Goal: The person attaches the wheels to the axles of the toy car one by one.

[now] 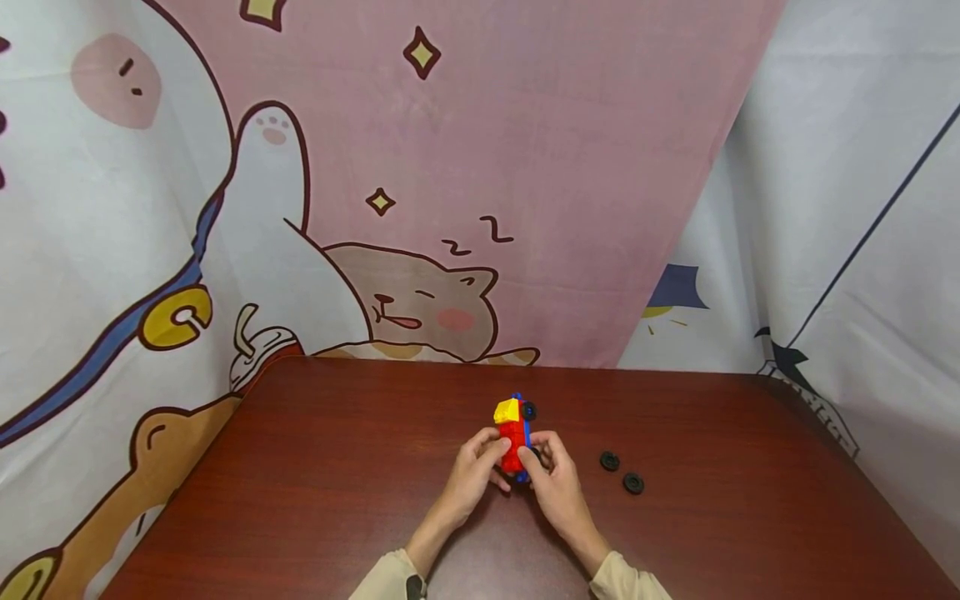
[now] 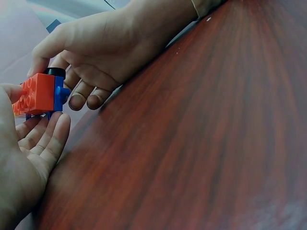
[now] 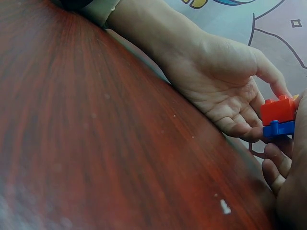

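Observation:
A small toy truck point(image 1: 515, 442) of building bricks is held up between both hands, with red bricks point(image 2: 39, 93) at the back, a yellow cab point(image 1: 507, 411) and a blue base point(image 3: 279, 129). My left hand point(image 1: 468, 479) grips its left side, thumb on the red bricks and fingers under the base. From the other side my right hand point(image 1: 558, 487) pinches it, thumb at the red part and fingers at a black wheel point(image 2: 56, 72) near the rear. Another black wheel point(image 1: 528, 410) shows on the right side by the cab. The far-side wheels are hidden.
Two loose black tires point(image 1: 610, 461) point(image 1: 633, 483) lie on the dark red-brown wooden table point(image 1: 337, 467), right of the hands. A cartoon-printed cloth point(image 1: 570, 167) hangs behind the table's far edge and along its sides.

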